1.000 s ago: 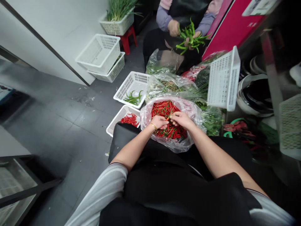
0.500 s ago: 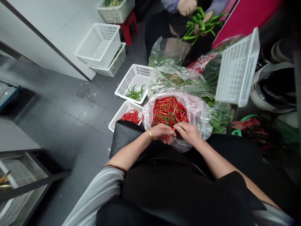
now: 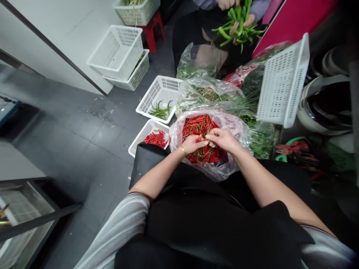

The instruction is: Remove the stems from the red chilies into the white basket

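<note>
Red chili peppers (image 3: 198,123) with green stems fill an open clear plastic bag (image 3: 238,130) in front of my lap. Over the pile, my left hand (image 3: 192,144), with a gold bracelet at the wrist, is closed on a red chili pepper (image 3: 200,138). Fingertips of my right hand (image 3: 223,139) meet it from the other side, pinched at the pepper's stem end; the fingers partly hide it. Left of the bag, a small white basket (image 3: 135,144) holds loose red chili peppers.
A white basket (image 3: 144,98) with a few green peppers stands farther back. Bags of greens (image 3: 207,93) lie beyond. Across from me a person's hand (image 3: 235,29) holds green peppers. An upright white basket (image 3: 280,84) stands right; stacked baskets (image 3: 116,48) and a red stool (image 3: 151,33) stand back left.
Both my hands have moved forward, from the near edge of the bag to over the middle of the pile. The other person's bunch of green peppers has shifted slightly.
</note>
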Available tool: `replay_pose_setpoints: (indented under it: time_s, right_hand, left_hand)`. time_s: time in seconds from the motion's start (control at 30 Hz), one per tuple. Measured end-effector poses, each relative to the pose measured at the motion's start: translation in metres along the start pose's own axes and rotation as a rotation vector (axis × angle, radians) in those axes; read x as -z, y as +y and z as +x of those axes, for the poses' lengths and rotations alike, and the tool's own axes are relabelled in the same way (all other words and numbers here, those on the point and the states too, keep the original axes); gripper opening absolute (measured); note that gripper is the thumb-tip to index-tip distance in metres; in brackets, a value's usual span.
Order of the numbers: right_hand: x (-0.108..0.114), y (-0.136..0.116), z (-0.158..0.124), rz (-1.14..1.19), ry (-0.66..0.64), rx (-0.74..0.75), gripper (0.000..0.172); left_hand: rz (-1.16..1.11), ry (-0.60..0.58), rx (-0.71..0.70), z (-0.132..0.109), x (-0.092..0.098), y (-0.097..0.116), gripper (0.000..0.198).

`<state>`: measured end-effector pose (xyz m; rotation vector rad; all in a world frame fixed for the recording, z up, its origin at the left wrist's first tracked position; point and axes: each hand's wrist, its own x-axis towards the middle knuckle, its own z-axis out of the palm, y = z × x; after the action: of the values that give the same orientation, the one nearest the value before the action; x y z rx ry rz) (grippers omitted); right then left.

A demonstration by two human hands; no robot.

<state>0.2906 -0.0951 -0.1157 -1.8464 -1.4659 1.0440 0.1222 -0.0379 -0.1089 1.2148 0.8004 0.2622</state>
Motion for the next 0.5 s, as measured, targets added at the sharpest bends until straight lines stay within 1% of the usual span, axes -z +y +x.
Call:
replay_pose_setpoints:
  time_s: [0.03, 0.07, 0.13, 0.2, 0.27, 0.3, 0.37, 0.4, 0.43, 0.47, 0.5]
  right_hand:
    - [-0.003, -0.003, -0.007, -0.003, 0.056, 0.06, 0.028]
    - [-0.008, -0.006, -0.012, -0.068, 0.128, 0.117, 0.029]
    - [-0.016, -0.01, -0.02, -0.288, 0.274, 0.184, 0.029]
    - [-0.02, -0.009, -0.024, -0.472, 0.353, 0.17, 0.032]
    - [-0.018, -0.003, -0.024, -0.543, 0.371, 0.075, 0.036]
    - [-0.016, 0.001, -0.023, -0.556, 0.357, 0.011, 0.038]
    - [-0.012, 0.01, -0.023, -0.58, 0.25, -0.127, 0.046]
    - [-0.012, 0.014, -0.022, -0.6, 0.166, -0.196, 0.051]
    - [-0.013, 0.018, -0.022, -0.624, 0.08, -0.252, 0.054]
    - [-0.015, 0.021, -0.021, -0.643, 0.01, -0.291, 0.055]
    - [-0.018, 0.024, -0.02, -0.65, -0.028, -0.312, 0.053]
  left_hand:
    - [-0.019, -0.043, 0.04, 0.0, -0.004, 0.0, 0.039]
    - [-0.051, -0.068, 0.091, 0.0, -0.007, 0.0, 0.042]
    - [-0.124, -0.072, 0.185, -0.001, -0.011, -0.002, 0.042]
    - [-0.167, -0.056, 0.256, -0.003, -0.014, -0.005, 0.042]
    - [-0.158, 0.001, 0.251, -0.007, -0.013, -0.009, 0.045]
    - [-0.149, 0.027, 0.219, -0.009, -0.012, -0.011, 0.046]
    - [-0.171, 0.048, 0.12, -0.012, -0.007, -0.012, 0.042]
    - [-0.212, 0.02, 0.077, -0.014, -0.004, -0.011, 0.039]
    - [-0.269, -0.033, 0.047, -0.015, 0.001, -0.009, 0.036]
    - [-0.334, -0.095, 0.032, -0.016, 0.005, -0.007, 0.034]
    - [-0.392, -0.151, 0.025, -0.017, 0.01, -0.004, 0.033]
